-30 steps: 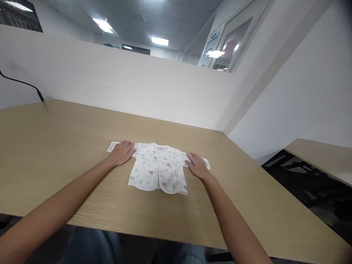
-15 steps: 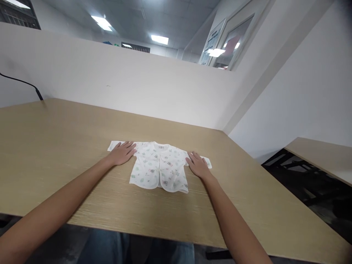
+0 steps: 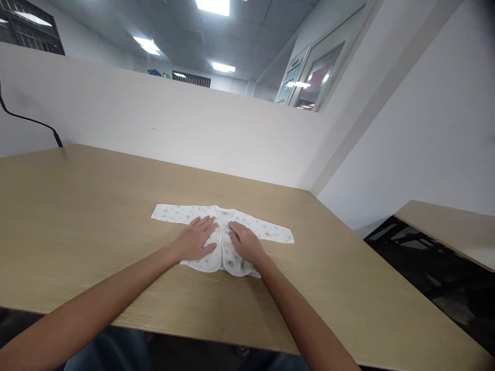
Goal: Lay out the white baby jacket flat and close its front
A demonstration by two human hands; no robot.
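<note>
A white baby jacket with a small print lies spread on the wooden table, front side up, collar away from me. Both its sleeves stretch out sideways, and its front edges meet down the middle. My left hand rests on the left front panel with its fingers spread. On the right front panel lies my right hand, palm down, fingers stretched out and pointing toward the front opening. The hands cover much of the jacket's chest. Neither one grips the cloth.
The wooden table reaches to a low white partition at the back. A black cable comes down at the back left corner. To the right, past a gap, stands another table.
Both hands have moved inward from the two sleeves onto the front panels of the jacket. The sleeves now show fully. The view has tilted slightly up.
</note>
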